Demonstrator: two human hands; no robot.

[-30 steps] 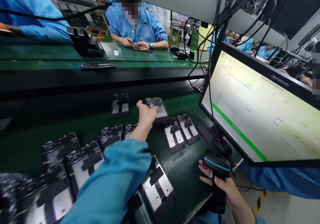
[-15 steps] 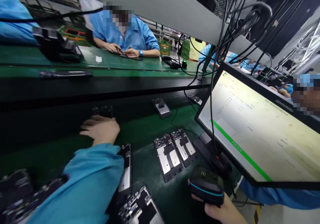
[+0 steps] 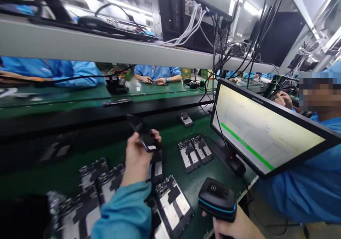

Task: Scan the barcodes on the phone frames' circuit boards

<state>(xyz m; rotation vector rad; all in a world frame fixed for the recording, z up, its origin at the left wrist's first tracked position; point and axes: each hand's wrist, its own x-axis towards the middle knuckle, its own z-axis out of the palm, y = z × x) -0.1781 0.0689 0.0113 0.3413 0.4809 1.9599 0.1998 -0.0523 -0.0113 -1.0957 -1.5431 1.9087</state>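
Observation:
My left hand (image 3: 140,157) grips a dark phone unit (image 3: 144,134) by its edges, tilted above the bench; a small white patch shows at its lower end. At the lower right, my right hand (image 3: 230,226) is wrapped round a black barcode scanner (image 3: 217,198) with a blue stripe. Two opened phone units, one (image 3: 189,156) beside the other (image 3: 202,149), lie between the hands and the monitor. A larger-looking open unit (image 3: 174,207) lies left of the scanner. Several more, including one (image 3: 81,214), are spread at the lower left.
A monitor (image 3: 266,125) with a green bar stands at the right, cables hanging before it. Overhead runs a grey shelf (image 3: 112,49) bearing a computer case (image 3: 170,15). People in blue sit across the bench and at the right. Another phone unit (image 3: 185,119) lies farther back.
The view has tilted up and shifted left. My left hand has come up off the back of the bench with a phone unit in it. My right hand still holds the scanner.

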